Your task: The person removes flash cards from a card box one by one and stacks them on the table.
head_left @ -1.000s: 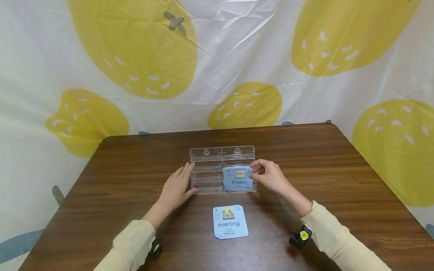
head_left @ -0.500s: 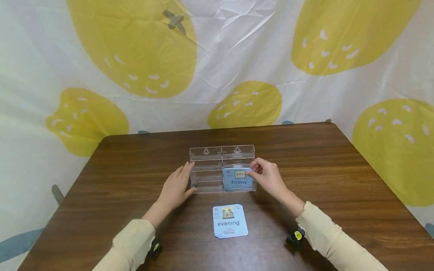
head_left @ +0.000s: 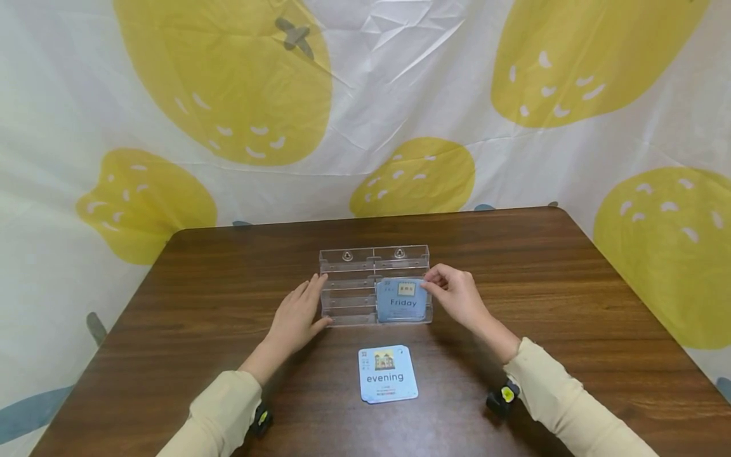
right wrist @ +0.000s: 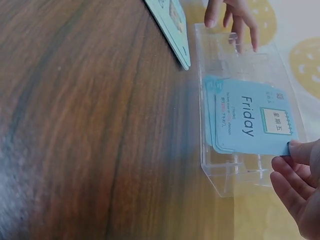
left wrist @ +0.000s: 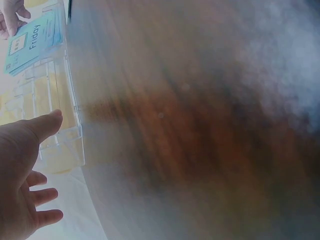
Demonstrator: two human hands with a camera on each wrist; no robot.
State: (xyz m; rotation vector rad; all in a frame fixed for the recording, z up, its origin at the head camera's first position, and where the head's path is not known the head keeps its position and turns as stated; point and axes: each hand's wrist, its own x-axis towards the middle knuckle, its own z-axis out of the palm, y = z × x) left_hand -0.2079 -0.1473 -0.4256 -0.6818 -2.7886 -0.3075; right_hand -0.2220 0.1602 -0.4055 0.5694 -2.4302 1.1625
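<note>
A clear plastic card rack point(head_left: 348, 311) with two columns of pockets stands on the table. In its lower right pocket are light blue flashcards, the front one a "Friday" card point(head_left: 400, 311). My right hand point(head_left: 457, 295) pinches that card's upper right corner between thumb and fingers, as the right wrist view shows too, with other cards point(right wrist: 210, 115) behind it. At the rack's left side, my left hand point(head_left: 294, 317) touches the frame with its fingers extended and thumb spread. In front of the rack lies a flashcard stack topped by an "evening" card point(head_left: 389, 377).
The brown wooden table point(head_left: 228, 273) reaches back to a white curtain point(head_left: 377, 76) with large yellow fruit prints. Two hanging holes show along the rack's top edge. Each wrist wears a small black camera point(head_left: 502, 398).
The "Friday" card dipped slightly, then rose a little in the pocket, with my right hand shifting along at its corner. My left hand and the "evening" stack stay in place.
</note>
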